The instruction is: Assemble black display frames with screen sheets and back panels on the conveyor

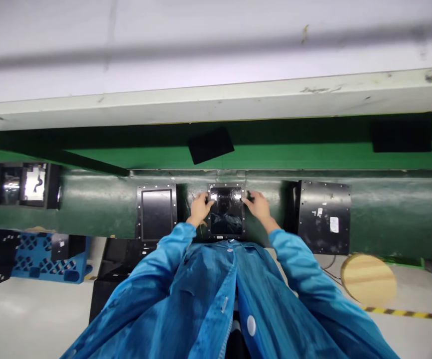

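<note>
A black framed panel (226, 212) with a glossy, reflective middle and small holes round its rim lies on the green bench in front of my body. My left hand (200, 208) grips its left edge, thumb on the frame and fingers curled beside it. On the opposite edge, my right hand (259, 207) holds on in the same way, thumb toward the glossy face. The undersides of the fingers are hidden.
A similar panel with a matte middle (157, 214) lies left, a black box with labels (324, 217) right. An open black tray (25, 184) sits far left. Above hangs a white shelf edge (216, 102). Below are a round wooden stool (368, 279) and a blue pallet (47, 259).
</note>
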Demonstrator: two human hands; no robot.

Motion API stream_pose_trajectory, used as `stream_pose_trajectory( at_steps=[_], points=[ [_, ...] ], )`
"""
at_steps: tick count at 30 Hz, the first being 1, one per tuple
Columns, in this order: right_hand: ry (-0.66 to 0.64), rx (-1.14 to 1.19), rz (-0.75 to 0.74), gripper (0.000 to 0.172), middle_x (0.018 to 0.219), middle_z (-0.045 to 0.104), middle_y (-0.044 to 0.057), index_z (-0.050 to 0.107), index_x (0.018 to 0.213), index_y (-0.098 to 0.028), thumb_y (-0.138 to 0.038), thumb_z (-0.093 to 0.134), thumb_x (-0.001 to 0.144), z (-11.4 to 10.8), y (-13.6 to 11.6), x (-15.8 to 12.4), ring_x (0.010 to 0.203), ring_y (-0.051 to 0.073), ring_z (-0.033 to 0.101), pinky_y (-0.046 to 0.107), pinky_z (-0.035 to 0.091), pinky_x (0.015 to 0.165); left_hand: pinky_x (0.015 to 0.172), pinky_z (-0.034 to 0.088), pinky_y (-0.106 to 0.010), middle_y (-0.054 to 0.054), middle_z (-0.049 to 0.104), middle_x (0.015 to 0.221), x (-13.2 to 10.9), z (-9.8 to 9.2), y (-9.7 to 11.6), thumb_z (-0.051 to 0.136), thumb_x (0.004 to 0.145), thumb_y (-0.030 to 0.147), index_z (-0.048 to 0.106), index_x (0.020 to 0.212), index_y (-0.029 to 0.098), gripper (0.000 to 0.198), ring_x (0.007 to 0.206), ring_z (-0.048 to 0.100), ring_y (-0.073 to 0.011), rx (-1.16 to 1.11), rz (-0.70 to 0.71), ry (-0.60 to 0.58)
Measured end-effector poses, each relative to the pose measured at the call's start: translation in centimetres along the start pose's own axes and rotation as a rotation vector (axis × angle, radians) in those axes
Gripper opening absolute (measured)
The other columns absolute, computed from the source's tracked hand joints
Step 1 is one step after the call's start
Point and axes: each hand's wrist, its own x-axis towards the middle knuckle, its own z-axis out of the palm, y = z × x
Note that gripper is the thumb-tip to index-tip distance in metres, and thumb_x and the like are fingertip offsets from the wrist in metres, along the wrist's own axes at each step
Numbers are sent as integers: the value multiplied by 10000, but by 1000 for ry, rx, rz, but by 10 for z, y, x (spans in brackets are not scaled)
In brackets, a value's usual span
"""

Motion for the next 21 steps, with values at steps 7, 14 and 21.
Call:
stream_pose_trajectory(
  at_steps=[7, 14, 21],
  points=[
    [-114, -35, -90, 368, 895, 726, 53, 687, 1187, -186, -384, 772, 889, -3, -28, 82, 848, 214, 646, 292, 428, 770, 889, 457, -307, -83, 741, 1132, 96, -20, 17, 902, 807, 399, 735, 1102, 209, 388, 1018, 672, -237, -51, 67, -63],
    [-35, 7, -120, 356, 856, 720, 63, 679, 1135, -201, -483, 664, 918, 19, -25, 78, 805, 233, 639, 315, 420, 742, 911, 478, -309, -46, 771, 1103, 82, -20, 16, 882, 829, 417, 749, 1074, 232, 334, 1046, 673, -224, -146, -64, 41],
    [152, -40, -80, 587, 937, 755, 127, 667, 1327, -160, -604, 558, 958, 16, -18, 68, 849, 289, 679, 369, 457, 763, 1120, 452, -449, -162, 608, 1484, 8, -40, 23, 646, 1000, 396, 670, 1415, 252, 440, 1368, 563, -319, 37, -16, 333]
  ],
)
